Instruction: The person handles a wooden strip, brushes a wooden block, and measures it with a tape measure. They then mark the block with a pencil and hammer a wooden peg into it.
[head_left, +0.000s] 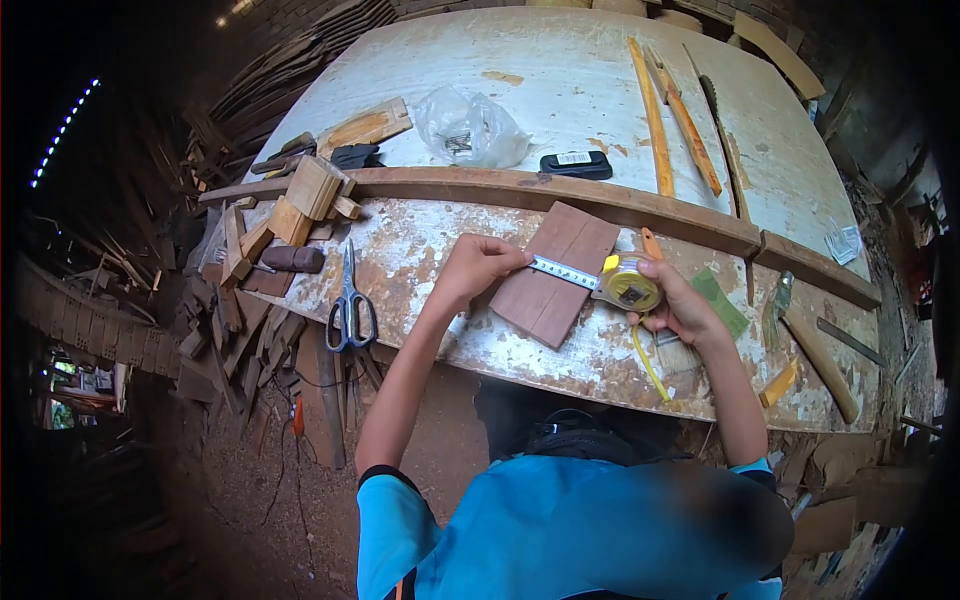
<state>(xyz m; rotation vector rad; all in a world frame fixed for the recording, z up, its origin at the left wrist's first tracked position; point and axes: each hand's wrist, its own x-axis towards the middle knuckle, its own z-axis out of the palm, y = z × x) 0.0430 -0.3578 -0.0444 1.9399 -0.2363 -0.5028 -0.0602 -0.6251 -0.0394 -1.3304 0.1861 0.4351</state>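
A reddish-brown wooden board [545, 316] lies flat at a slant on the worn workbench, with a line running along its length. Across its width stretches the white blade [563, 273] of a tape measure. My left hand [480, 268] is closed at the board's left edge, pinching the blade's end between thumb and fingers. At the right edge, my right hand [683, 303] is wrapped round the yellow, see-through tape measure [630, 284]. A yellow strap hangs below its case. Partly behind the case, an orange handle [651, 243] shows.
A long wooden beam [450, 183] crosses the workbench [420, 232] beyond the board. Scissors [351, 305] and stacked wood blocks [313, 188] lie left; a hammer [818, 350] and green sandpaper [720, 300] lie right. Past the beam are a plastic bag [470, 128] and a black case [576, 166].
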